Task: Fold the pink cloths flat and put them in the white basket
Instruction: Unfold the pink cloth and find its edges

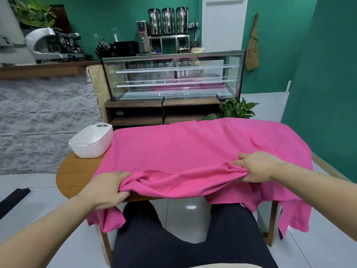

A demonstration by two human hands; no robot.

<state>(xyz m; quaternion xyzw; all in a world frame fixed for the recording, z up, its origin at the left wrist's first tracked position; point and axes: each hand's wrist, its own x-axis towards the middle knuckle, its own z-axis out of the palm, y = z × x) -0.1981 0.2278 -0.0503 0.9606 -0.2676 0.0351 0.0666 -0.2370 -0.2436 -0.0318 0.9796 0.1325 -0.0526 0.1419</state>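
A large pink cloth (189, 149) lies spread over most of the round wooden table (73, 171), hanging off its near and right edges. My left hand (108, 188) grips a bunched fold of the cloth at the near left edge. My right hand (257, 167) grips another bunched fold at the near right, and the cloth sags between the two hands. The white basket (92, 141) stands empty on the table's far left, just touching the cloth's left edge.
A glass display case (173, 78) on dark wooden shelves stands just behind the table, with a potted plant (235, 109) at its right. A stone-faced counter (44, 120) runs along the left. My legs (185, 238) are under the table's near edge.
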